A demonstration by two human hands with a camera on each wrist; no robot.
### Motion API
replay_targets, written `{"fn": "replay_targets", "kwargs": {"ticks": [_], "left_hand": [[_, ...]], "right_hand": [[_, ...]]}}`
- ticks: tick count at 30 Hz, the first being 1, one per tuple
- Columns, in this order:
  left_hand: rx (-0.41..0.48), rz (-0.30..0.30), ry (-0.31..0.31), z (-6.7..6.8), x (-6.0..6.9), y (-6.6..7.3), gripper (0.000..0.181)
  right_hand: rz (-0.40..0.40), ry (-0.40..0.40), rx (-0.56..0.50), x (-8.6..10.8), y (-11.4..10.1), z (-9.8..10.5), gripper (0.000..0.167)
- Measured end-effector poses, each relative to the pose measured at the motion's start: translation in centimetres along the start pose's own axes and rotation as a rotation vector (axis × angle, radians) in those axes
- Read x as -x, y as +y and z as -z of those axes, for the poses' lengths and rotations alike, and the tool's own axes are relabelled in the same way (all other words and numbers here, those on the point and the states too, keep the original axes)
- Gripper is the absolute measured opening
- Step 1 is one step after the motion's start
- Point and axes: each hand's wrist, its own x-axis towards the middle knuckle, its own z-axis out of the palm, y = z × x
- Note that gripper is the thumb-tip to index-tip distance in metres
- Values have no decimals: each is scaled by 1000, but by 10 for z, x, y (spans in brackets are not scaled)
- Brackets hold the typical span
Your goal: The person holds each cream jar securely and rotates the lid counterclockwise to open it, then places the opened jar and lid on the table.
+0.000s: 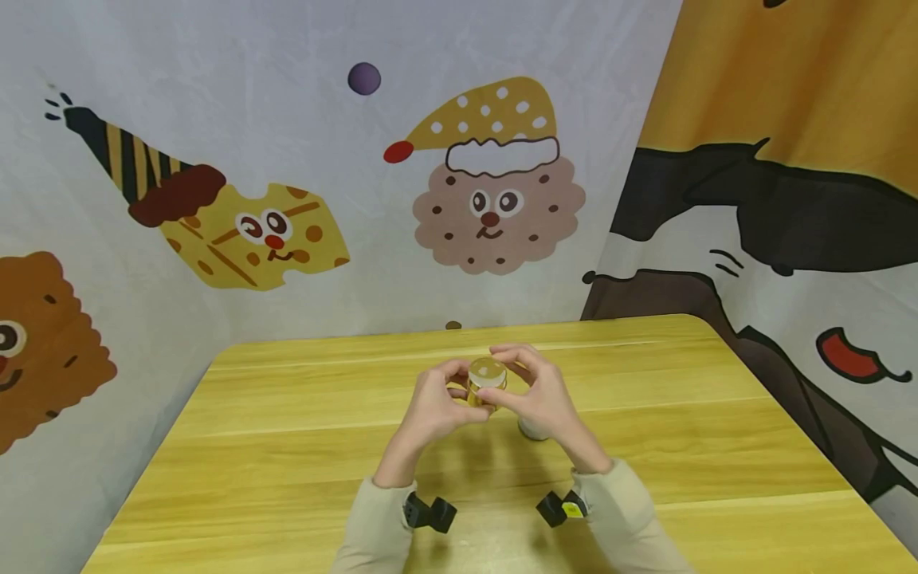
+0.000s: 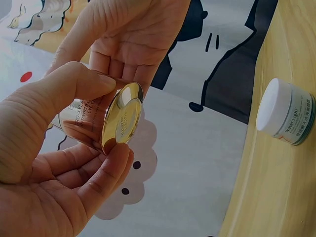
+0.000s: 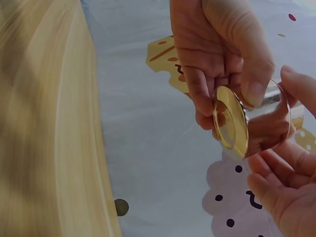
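A shiny gold cosmetic jar (image 1: pixel 488 375) with a clear outer rim is held upright above the table between both hands. My left hand (image 1: pixel 439 405) grips it from the left; in the left wrist view its thumb lies on the side of the eye cream jar (image 2: pixel 89 118), fingers at the gold base. From the other side my right hand (image 1: pixel 539 399) holds the clear-rimmed upper end, thumb in front and fingers curved behind. On the table below the right hand stands a white-lidded cream jar (image 2: pixel 286 112), mostly hidden by that hand in the head view.
The wooden table (image 1: pixel 301 446) reaches back to a hanging cloth (image 1: pixel 287 96) printed with cartoon biscuits and cheese. Black wrist cameras (image 1: pixel 430 513) sit at both sleeve cuffs.
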Motion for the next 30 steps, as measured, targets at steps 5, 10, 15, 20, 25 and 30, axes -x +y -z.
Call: {"fn": "replay_targets", "kwargs": {"ticks": [5,10,15,20,25,30], "left_hand": [[20,6,-10,0,0,0,39],[38,15,-23,0,1,0,38],[41,18,-12,0,2,5,37],[29,26,14,-1,1,1,40],[27,26,15,2,4,17,38],[37,38,7,6,8,36,36]], "right_hand": [[5,-85,-35,-1,1,6,36],[-15,-162,-74,-3,2,11,39],[-13,-142,-63,-2,2,9,44],[-11,-38,-10,0,3,5,44],[11,-20,-10,0,3,3,38],[17,-79,-48,0,3,6,35]]}}
